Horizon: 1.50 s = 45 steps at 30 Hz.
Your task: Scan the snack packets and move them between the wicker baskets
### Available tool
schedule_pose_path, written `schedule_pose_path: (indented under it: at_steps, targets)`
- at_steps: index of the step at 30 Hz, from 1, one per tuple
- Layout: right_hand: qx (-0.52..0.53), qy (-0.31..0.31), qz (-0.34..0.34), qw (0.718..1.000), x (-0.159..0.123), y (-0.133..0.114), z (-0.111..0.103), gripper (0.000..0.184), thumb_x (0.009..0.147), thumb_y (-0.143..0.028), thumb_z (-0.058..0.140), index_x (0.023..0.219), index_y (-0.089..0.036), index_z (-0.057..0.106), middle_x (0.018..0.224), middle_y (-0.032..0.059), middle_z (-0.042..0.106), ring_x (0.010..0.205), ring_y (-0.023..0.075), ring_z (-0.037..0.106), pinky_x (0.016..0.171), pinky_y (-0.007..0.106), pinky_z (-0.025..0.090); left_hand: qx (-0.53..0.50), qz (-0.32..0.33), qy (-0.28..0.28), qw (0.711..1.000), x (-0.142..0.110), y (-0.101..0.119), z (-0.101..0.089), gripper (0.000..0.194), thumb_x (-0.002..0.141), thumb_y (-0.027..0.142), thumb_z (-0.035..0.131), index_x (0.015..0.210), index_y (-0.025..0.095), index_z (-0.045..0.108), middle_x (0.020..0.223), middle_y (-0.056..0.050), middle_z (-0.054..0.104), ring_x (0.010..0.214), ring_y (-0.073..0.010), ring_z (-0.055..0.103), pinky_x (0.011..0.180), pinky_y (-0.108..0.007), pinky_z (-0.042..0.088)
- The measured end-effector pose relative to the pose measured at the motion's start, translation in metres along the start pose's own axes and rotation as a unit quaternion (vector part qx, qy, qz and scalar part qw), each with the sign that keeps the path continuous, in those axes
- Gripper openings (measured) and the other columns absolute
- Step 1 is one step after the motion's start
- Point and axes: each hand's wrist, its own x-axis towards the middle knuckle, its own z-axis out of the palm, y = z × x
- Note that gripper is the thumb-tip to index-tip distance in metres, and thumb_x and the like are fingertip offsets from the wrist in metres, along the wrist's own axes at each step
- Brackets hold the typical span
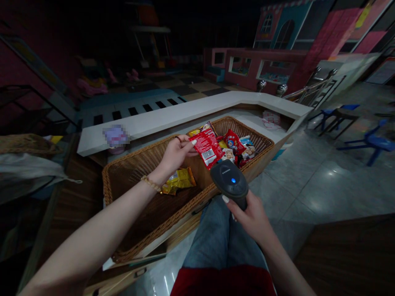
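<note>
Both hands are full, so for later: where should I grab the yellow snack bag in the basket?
Pinch the yellow snack bag mid-body from above: it lies flat on the floor of the wicker basket, away from the heaped packets.

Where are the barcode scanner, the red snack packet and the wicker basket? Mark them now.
barcode scanner (pixel 226 176): head view, on the dark housing beside the blue light.
red snack packet (pixel 205 144): head view, on the middle of its front.
wicker basket (pixel 166 220): head view, on the near rim.
</note>
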Motion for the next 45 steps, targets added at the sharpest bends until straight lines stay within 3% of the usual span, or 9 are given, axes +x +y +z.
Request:
schedule_pose_path:
  at_steps: [7,13,21,26,32,35,40,42,45]
  targets:
    - [-0.018,-0.002,0.009,1.0,0.0,0.002,-0.001,0.013,0.09,-0.03,0.061,0.1,-0.022,0.064,0.069,0.0012,0.07,0.07,0.0241,0.072,0.058,0.028,0.051,0.001,0.024,0.009,1.0,0.001,-0.003,-0.004,0.018,0.089,0.027,0.067,0.09,0.022,0.05,0.081,0.001,0.073,0.077,-0.0168,0.075,0.079,-0.036,0.064]
    - [-0.025,0.001,0.0,1.0,0.002,0.002,-0.003,0.012,0.09,-0.03,0.061,0.097,-0.021,0.064,0.077,0.0026,0.073,0.071,0.0231,0.071,0.062,0.028,0.052,0.0,0.031,0.015,0.999,0.0,-0.001,-0.005,0.018,0.088,0.027,0.068,0.09,0.021,0.052,0.077,0.001,0.069,0.069,-0.0132,0.069,0.075,-0.031,0.061]
    - [-0.022,0.001,0.007,1.0,0.001,0.0,-0.004,0.015,0.09,-0.032,0.062,0.1,-0.021,0.065,0.071,0.0021,0.071,0.072,0.0247,0.072,0.057,0.028,0.05,0.065,0.118,0.143,0.98,0.001,0.019,-0.02,0.01,0.088,0.027,0.067,0.088,0.02,0.059,0.074,0.002,0.062,0.062,-0.011,0.058,0.063,-0.024,0.051]
    - [-0.018,-0.004,0.008,1.0,-0.001,0.002,-0.005,0.016,0.09,-0.033,0.062,0.101,-0.021,0.064,0.072,0.0022,0.071,0.07,0.0238,0.071,0.056,0.027,0.049,0.123,0.135,0.107,0.977,0.005,0.015,-0.028,0.015,0.084,0.022,0.068,0.098,0.017,0.063,0.079,-0.002,0.068,0.079,-0.0154,0.068,0.081,-0.029,0.054]
    - [-0.018,0.001,0.006,1.0,-0.001,0.004,-0.006,0.015,0.09,-0.033,0.061,0.099,-0.021,0.064,0.071,0.0015,0.07,0.065,0.0222,0.07,0.054,0.027,0.047,0.226,0.139,0.045,0.963,0.019,-0.003,-0.027,0.027,0.085,0.024,0.065,0.111,0.015,0.063,0.095,-0.006,0.072,0.087,-0.0173,0.069,0.086,-0.033,0.054]
    - [-0.025,0.002,0.004,1.0,-0.001,0.005,-0.006,0.014,0.09,-0.033,0.061,0.097,-0.022,0.064,0.069,0.0012,0.069,0.064,0.0224,0.069,0.054,0.027,0.047,0.361,0.125,0.008,0.924,0.036,-0.006,-0.024,0.042,0.086,0.023,0.063,0.126,0.013,0.061,0.109,-0.011,0.072,0.097,-0.0215,0.069,0.092,-0.037,0.054]
    - [-0.02,0.0,0.018,1.0,-0.001,0.007,-0.009,0.016,0.091,-0.034,0.061,0.1,-0.021,0.064,0.066,0.0005,0.067,0.063,0.0223,0.068,0.051,0.026,0.045,0.606,0.116,0.041,0.786,0.075,-0.006,-0.015,0.051,0.09,0.03,0.061,0.136,0.009,0.061,0.137,-0.018,0.062,0.128,-0.0329,0.055,0.112,-0.044,0.041]
    - [-0.012,-0.001,0.023,1.0,-0.002,0.008,-0.011,0.018,0.091,-0.035,0.061,0.102,-0.021,0.064,0.067,0.0008,0.067,0.062,0.022,0.068,0.05,0.026,0.044,0.646,0.082,0.049,0.757,0.089,-0.009,-0.012,0.045,0.091,0.031,0.06,0.13,0.011,0.065,0.137,-0.018,0.062,0.13,-0.0346,0.052,0.112,-0.046,0.04]
    - [-0.01,0.003,0.025,1.0,-0.002,0.01,-0.012,0.018,0.091,-0.035,0.062,0.102,-0.02,0.064,0.069,0.0014,0.068,0.062,0.0216,0.067,0.049,0.025,0.044,0.669,0.049,0.039,0.741,0.105,-0.016,-0.006,0.034,0.09,0.03,0.062,0.117,0.012,0.071,0.131,-0.019,0.064,0.129,-0.0365,0.053,0.108,-0.047,0.044]
